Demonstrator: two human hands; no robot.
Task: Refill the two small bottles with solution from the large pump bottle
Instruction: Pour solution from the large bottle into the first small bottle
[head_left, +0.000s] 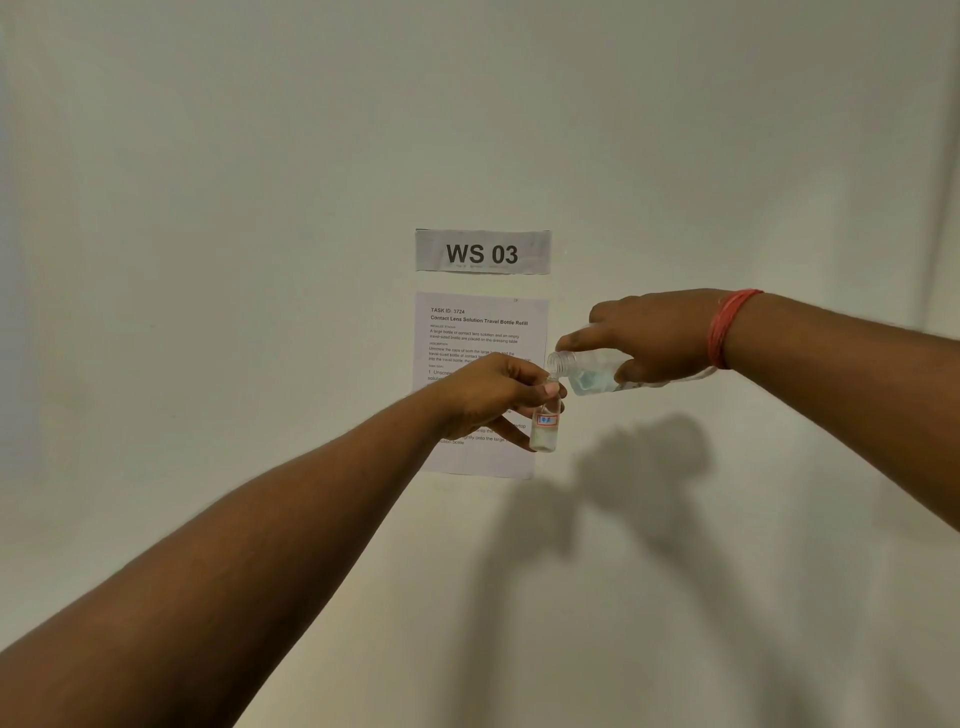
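Up in front of a pale wall (208, 208), the left hand (493, 395) is pinching a small bottle (545, 423) upright, fingers curled round its neck. Just above, the right hand (654, 332) is gripping a large clear bottle (587, 374) tipped on its side, its open mouth sitting over the small one's opening. Behind them a printed sheet (480, 332) is hanging under a "WS 03" sign (483, 252).
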